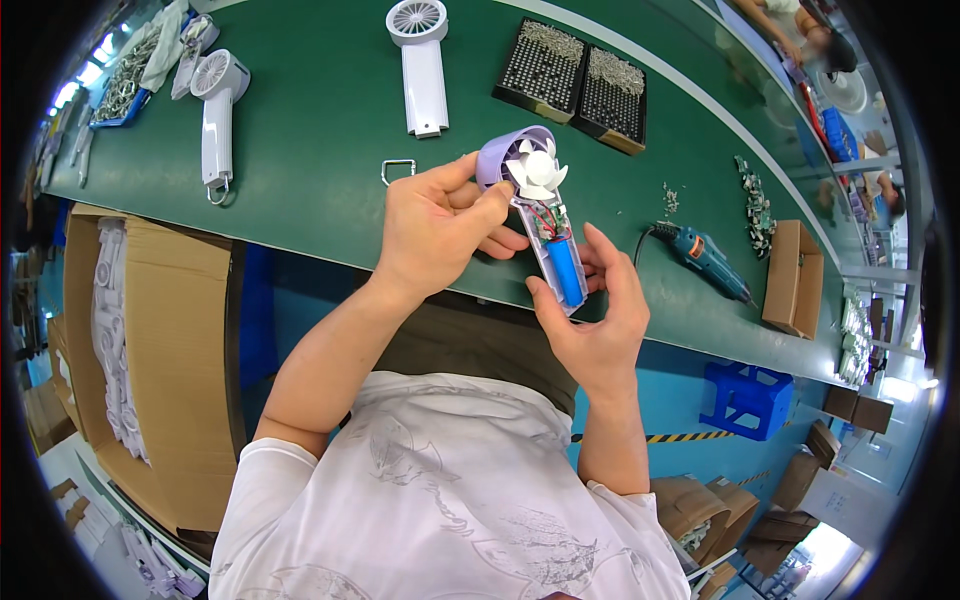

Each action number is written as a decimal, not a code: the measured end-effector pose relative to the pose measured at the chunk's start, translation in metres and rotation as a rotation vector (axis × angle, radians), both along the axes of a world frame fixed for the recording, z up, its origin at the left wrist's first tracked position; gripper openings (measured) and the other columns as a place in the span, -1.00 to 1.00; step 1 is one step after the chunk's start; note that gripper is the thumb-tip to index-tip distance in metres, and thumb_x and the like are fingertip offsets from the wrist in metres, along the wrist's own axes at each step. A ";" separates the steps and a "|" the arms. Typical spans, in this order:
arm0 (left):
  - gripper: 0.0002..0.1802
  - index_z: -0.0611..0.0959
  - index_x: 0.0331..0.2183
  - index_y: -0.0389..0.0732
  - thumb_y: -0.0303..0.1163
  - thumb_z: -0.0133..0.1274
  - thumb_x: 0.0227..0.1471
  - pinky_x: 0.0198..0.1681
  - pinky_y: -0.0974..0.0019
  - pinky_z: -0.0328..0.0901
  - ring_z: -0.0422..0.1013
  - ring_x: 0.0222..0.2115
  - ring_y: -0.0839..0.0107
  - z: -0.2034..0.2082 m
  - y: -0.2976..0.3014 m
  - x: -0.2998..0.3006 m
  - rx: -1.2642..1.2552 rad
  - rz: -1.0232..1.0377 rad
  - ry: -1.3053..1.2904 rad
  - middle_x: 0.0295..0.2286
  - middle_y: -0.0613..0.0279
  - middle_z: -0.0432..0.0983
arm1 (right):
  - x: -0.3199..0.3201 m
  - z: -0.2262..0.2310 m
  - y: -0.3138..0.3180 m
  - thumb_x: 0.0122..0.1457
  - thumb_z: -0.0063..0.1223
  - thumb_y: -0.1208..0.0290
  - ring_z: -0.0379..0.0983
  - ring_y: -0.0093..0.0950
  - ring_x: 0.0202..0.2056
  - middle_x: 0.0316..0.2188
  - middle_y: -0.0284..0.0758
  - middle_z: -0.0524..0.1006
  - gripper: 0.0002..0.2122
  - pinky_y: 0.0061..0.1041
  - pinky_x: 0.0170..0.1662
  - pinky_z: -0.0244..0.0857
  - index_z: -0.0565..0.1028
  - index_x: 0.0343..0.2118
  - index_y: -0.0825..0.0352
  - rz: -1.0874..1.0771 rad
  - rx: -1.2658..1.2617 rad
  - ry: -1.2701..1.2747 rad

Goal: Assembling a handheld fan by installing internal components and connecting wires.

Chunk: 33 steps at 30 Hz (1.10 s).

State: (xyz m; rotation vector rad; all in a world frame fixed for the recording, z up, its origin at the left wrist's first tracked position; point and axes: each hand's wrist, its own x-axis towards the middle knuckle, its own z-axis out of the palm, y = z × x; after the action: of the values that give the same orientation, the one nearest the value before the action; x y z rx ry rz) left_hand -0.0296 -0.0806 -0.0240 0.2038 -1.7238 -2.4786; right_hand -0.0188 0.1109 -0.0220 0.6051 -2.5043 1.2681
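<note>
Between my hands, above the near edge of the green bench, is an opened handheld fan (530, 175) in a light purple shell. Its white blades, a small circuit board with thin wires, and a blue battery cell (565, 272) lie exposed. My left hand (445, 215) pinches the round head, thumb against its inner rim. Around the lower end of the handle, my right hand (603, 310) curls with thumb on one side and fingers on the other. A metal carabiner-like loop (398, 168) lies just beyond my left hand.
White handheld fans (423, 80) lie farther back and at left. Two black trays of screws (610, 95) stand behind the work. At right are a teal electric screwdriver (705, 262), loose screws, circuit boards (755, 205) and a small cardboard box (793, 278). A large carton (170, 370) stands left.
</note>
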 end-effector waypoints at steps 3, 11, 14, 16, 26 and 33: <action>-0.55 0.46 0.07 -0.57 -0.54 0.04 0.18 -0.53 0.32 0.55 0.62 -0.52 0.22 0.000 0.000 0.000 0.009 0.002 -0.007 -0.40 0.02 0.63 | 0.000 0.000 0.000 -0.18 0.44 0.53 0.49 -0.41 -0.36 -0.34 -0.24 0.54 -0.40 -0.50 -0.34 0.42 0.46 0.01 0.47 -0.002 -0.002 0.002; -0.54 0.46 0.07 -0.56 -0.52 0.04 0.18 -0.53 0.33 0.55 0.62 -0.53 0.22 0.001 -0.002 -0.002 -0.002 0.003 -0.019 -0.36 0.00 0.64 | -0.001 -0.001 -0.001 -0.18 0.44 0.53 0.49 -0.41 -0.37 -0.35 -0.24 0.54 -0.40 -0.50 -0.35 0.42 0.46 0.01 0.46 -0.003 -0.006 0.010; -0.54 0.47 0.07 -0.56 -0.52 0.04 0.17 -0.53 0.33 0.55 0.62 -0.53 0.22 0.001 -0.002 -0.002 0.008 0.003 -0.024 -0.35 -0.01 0.64 | -0.001 0.000 -0.001 -0.18 0.44 0.53 0.49 -0.42 -0.37 -0.34 -0.24 0.54 -0.40 -0.50 -0.35 0.41 0.46 0.02 0.46 -0.002 -0.010 0.011; -0.54 0.47 0.06 -0.56 -0.52 0.05 0.17 -0.53 0.32 0.55 0.62 -0.53 0.22 0.000 -0.003 -0.001 0.022 0.005 -0.026 -0.35 -0.03 0.63 | 0.000 0.000 0.000 -0.18 0.44 0.54 0.49 -0.42 -0.38 -0.34 -0.24 0.54 -0.39 -0.50 -0.35 0.41 0.46 0.02 0.46 0.002 -0.014 0.013; -0.57 0.61 -0.17 -0.54 -0.29 0.11 0.13 -0.62 0.38 0.49 0.59 -0.60 0.23 0.021 -0.003 -0.012 0.134 0.010 -0.186 -0.41 -0.07 0.61 | 0.003 0.010 0.012 -0.13 0.45 0.50 0.54 -0.40 -0.36 -0.32 -0.17 0.58 -0.51 -0.51 -0.28 0.43 0.54 -0.08 0.48 -0.065 -0.044 0.140; -0.66 0.55 -0.22 -0.50 -0.36 0.06 0.12 -0.58 0.32 0.51 0.60 -0.51 0.16 0.103 0.016 -0.080 0.239 -0.140 -0.028 -0.35 -0.12 0.58 | -0.049 0.081 0.028 0.09 0.33 0.61 0.54 -0.58 -0.31 -0.24 -0.23 0.64 -0.66 -0.66 -0.24 0.43 0.57 -0.04 0.50 -0.194 -0.168 0.325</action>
State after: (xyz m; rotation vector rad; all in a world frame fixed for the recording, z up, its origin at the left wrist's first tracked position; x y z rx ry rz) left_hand -0.1093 -0.0643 0.0791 0.1436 -1.4953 -2.7950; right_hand -0.0678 0.1391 0.0589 0.4721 -2.1113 1.1861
